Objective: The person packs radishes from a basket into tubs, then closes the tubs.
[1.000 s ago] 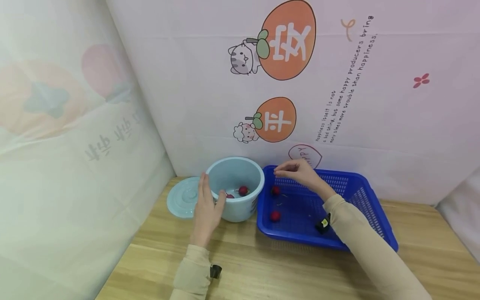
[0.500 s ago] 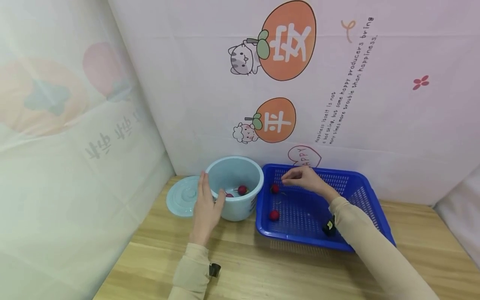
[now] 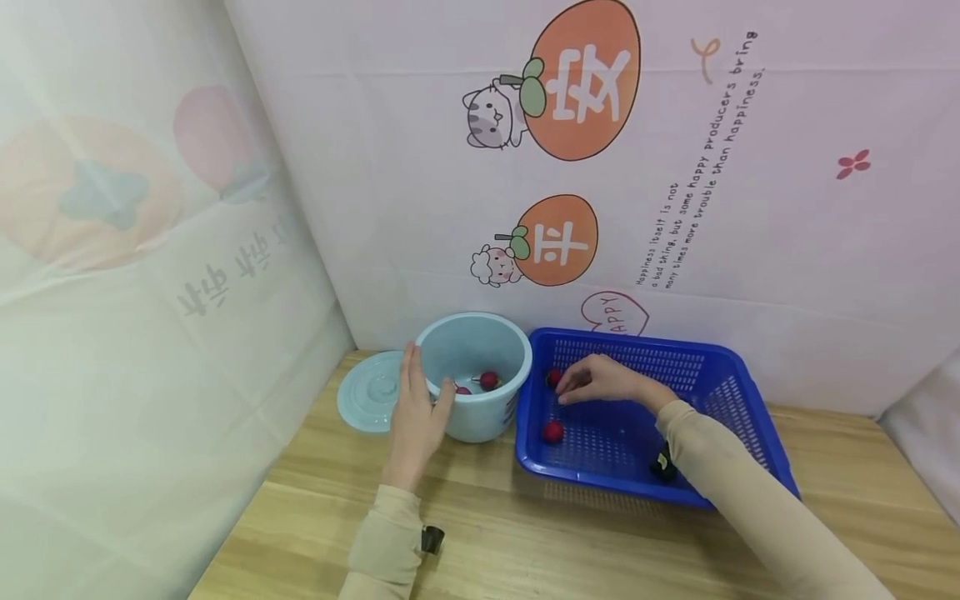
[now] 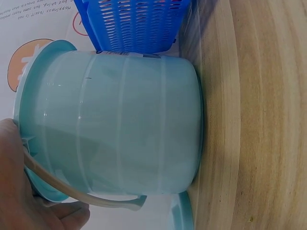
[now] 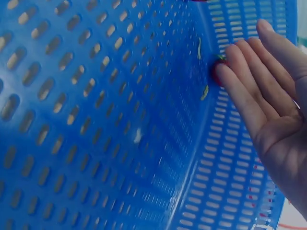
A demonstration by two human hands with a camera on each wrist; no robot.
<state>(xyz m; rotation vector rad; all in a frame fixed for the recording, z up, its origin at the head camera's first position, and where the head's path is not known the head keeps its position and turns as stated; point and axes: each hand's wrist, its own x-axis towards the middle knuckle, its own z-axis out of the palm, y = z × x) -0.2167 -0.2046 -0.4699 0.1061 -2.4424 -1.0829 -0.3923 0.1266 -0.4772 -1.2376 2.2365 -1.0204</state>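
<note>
My left hand (image 3: 414,425) rests against the rim of a light blue bucket (image 3: 480,419), its fingers straight along the left side and the thumb over the near rim. Two small red radishes lie inside, one radish (image 3: 490,381) plain and the other partly behind the thumb. My right hand (image 3: 603,380) hovers inside the blue basket (image 3: 528,446), fingers relaxed and nothing held. Its fingertips are near a radish (image 3: 554,377) at the far left corner. Another radish (image 3: 552,432) lies closer to the near side. The bucket handle (image 4: 81,194) hangs down in the left wrist view.
A light blue lid (image 3: 369,392) lies on the wooden table (image 3: 495,533), left of the bucket. The basket stands right against the bucket. Printed cloth (image 3: 420,208) rises behind both. Stem bits (image 5: 205,92) are on the basket's floor.
My right hand has come down and toward me, from above the basket's far left rim into the basket. The left hand stays at the bucket.
</note>
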